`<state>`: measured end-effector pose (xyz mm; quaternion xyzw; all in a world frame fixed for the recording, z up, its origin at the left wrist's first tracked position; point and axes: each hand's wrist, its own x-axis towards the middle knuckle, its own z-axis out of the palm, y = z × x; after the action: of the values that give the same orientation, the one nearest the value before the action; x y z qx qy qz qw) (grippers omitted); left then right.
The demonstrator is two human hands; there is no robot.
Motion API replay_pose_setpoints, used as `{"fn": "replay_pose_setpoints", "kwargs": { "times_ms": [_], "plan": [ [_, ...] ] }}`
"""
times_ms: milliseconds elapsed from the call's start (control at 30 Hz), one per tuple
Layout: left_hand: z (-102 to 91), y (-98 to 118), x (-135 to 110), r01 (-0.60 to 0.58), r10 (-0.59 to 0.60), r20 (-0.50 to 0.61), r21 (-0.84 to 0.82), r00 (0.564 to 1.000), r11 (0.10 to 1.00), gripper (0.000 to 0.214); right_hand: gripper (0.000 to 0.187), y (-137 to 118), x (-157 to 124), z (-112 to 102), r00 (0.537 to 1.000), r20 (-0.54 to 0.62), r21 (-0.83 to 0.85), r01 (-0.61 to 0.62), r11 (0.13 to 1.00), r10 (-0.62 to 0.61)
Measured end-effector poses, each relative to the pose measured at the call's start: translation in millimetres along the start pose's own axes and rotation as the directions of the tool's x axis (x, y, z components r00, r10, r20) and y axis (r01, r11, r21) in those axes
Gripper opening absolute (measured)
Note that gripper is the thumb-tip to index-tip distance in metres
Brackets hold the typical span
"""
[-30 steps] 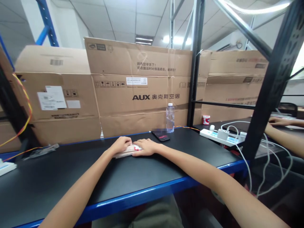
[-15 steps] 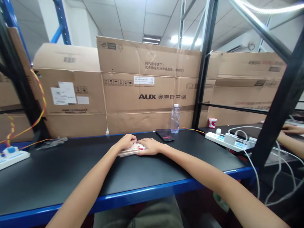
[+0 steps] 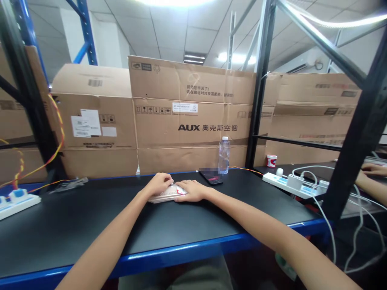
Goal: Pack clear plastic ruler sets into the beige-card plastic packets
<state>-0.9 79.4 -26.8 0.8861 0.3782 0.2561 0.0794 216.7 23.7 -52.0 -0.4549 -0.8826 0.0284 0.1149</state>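
- The bare, sleeveless-looking left forearm (image 3: 112, 231) entered low at about 7 o'clock and slanted toward 1 o'clock, its wrist nearly straight.
- The bare, longer-showing right forearm (image 3: 256, 221) came in from about 4 o'clock and pointed toward 10.
- The bare left hand (image 3: 159, 184) was back-upward, its fingers bent in a grasp toward 2 o'clock.
- The bare right hand (image 3: 194, 191) lay lower and flatter, fingers toward 10 o'clock, thumb toward 9, just beside the left.
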Motion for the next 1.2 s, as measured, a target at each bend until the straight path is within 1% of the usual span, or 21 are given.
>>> {"fn": "replay_pose_setpoints", "kwargs": {
  "times_ms": [233,400,533,667,833,1033,1200],
  "plan": [
    [0.3,-2,0,-0.004,0.004,-0.016,-0.013,1.0,1.0,0.03,0.089,0,0,1,1.0,0.002,-0.002,0.003,1.0,-0.003],
    [-1.8,-2,1,-0.023,0.022,-0.047,-0.019,0.999,1.0,0.029,0.09,1,1,1,1.0,0.005,0.0,-0.001,1.0,0.001],
    [-4.4,1,0,-0.042,0.04,-0.101,-0.013,0.994,0.999,0.029,0.091,1,1,2,1.0,-0.005,0.009,0.013,1.0,-0.013],
    [-4.3,5,0,-0.045,0.033,-0.152,-0.081,0.988,0.996,0.027,0.09,1,1,2,1.0,-0.008,0.019,0.023,1.0,-0.023],
    [-1.8,9,0,-0.031,0.013,-0.128,-0.135,0.992,0.99,0.038,0.088,1,1,1,1.0,-0.006,0.014,0.009,1.0,-0.009],
    [-3.7,14,-1,-0.015,0.011,-0.03,-0.121,0.999,0.992,0.04,0.085,1,1,2,1.0,-0.013,-0.002,0.02,1.0,-0.02],
    [-2.3,13,-1,-0.03,0.027,-0.05,-0.07,0.998,0.997,0.042,0.086,1,1,2,0.999,-0.022,-0.007,0.038,0.999,-0.038]
  ]
}}
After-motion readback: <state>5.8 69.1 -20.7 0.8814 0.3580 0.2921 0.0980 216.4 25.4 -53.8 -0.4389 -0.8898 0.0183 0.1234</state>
